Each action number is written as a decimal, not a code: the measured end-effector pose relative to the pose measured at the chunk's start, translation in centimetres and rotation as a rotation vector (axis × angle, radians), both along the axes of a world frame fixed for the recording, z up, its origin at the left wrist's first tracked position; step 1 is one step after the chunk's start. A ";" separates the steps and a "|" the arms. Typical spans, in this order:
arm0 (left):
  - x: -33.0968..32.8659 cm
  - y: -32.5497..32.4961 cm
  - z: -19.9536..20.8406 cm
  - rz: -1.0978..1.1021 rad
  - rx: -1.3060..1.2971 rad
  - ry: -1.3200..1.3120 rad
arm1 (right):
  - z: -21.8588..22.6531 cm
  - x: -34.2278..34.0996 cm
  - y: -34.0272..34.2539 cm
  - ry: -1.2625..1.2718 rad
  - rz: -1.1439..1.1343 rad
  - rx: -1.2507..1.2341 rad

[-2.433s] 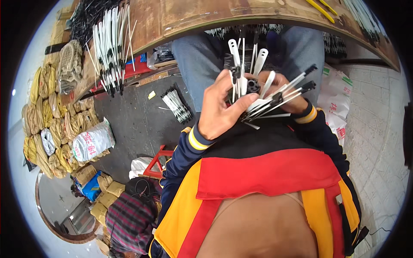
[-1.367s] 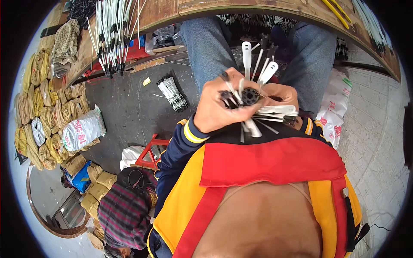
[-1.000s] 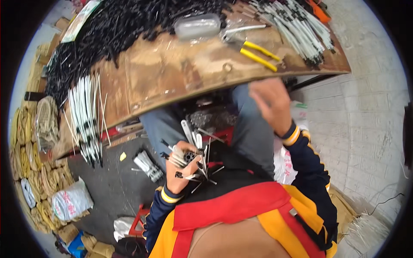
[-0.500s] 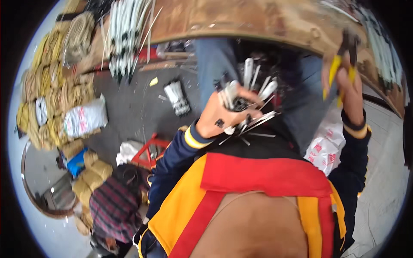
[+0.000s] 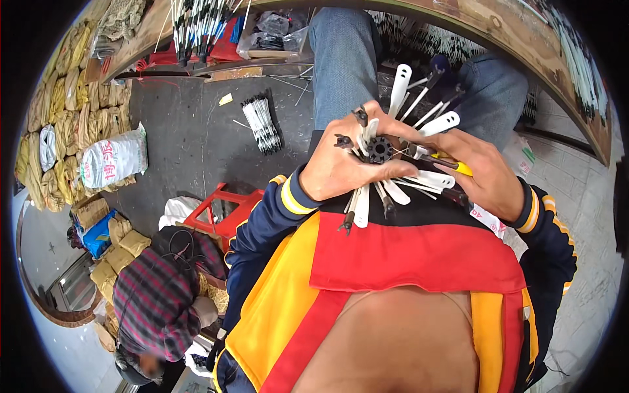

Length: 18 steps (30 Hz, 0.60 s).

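A black notched hub (image 5: 379, 150) with white and black ribs radiating all round it, like a small umbrella frame, is in front of my torso. My left hand (image 5: 337, 157) curls around its left side, fingers closed, thumb below the hub. Flat white strips with holes (image 5: 401, 84) and thin rods with black ends stick out on all sides. My right hand (image 5: 481, 167) is closed on pliers with yellow handles (image 5: 458, 168). Their dark jaws reach toward the right side of the hub, among the ribs. The jaw tips are partly hidden by ribs and fingers.
A wooden bench edge (image 5: 485, 26) curves across the far side, with rib bundles on it. Another bundle (image 5: 261, 124) lies on the dark floor. Left are stacked tan bundles (image 5: 62, 141), a white sack (image 5: 114, 159), a red stool (image 5: 226, 213) and another person in plaid (image 5: 154, 295).
My right hand has come down and left with the pliers, from the far right to beside the hub. My left hand still holds the ribbed hub. The view has shifted slightly.
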<state>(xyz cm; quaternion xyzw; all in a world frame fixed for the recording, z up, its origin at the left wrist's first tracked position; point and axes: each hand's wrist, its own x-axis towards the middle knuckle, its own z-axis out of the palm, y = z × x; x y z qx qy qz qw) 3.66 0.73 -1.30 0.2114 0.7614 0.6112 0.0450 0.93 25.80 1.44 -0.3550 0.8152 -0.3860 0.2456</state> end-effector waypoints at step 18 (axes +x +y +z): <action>-0.5 -0.1 -0.2 0.019 -0.005 -0.072 | 1.0 0.3 -0.7 0.373 -0.134 0.166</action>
